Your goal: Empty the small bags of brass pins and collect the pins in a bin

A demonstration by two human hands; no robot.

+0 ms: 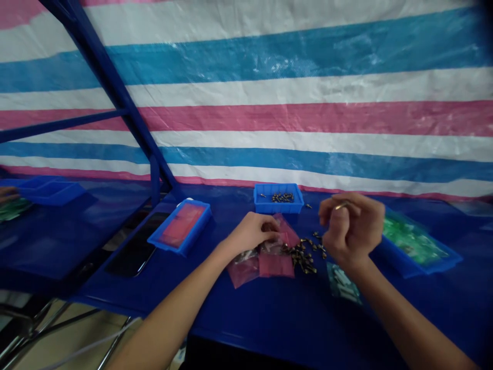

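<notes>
The right hand (352, 231) is raised just above the table, its thumb and fingers pinched together on a small brass-coloured piece (341, 206). The left hand (252, 234) is well apart from it, closed over the top of a pink plastic bag (243, 272) that lies on the table. Just beside the bag, between the two hands, is a scatter of loose metal parts (304, 258); they look like little connectors, though from here I couldn't swear to it. Farther back, a blue plastic tray (278, 205) holds a small heap of similar parts, and a few more lie just outside it. To the right, a clear bag of small pale pieces (342, 282) lies near a blue tray of green-tinted packets (414, 241). To the left are a blue tray with a pink sheet (179, 228) and a black phone (133, 246), all on a blue table (246, 329). At the far left, a co-worker's hand (7, 194) rests near another blue tray (50, 190). A striped tarp (292, 123) and a blue steel frame (115, 97) stand behind.
</notes>
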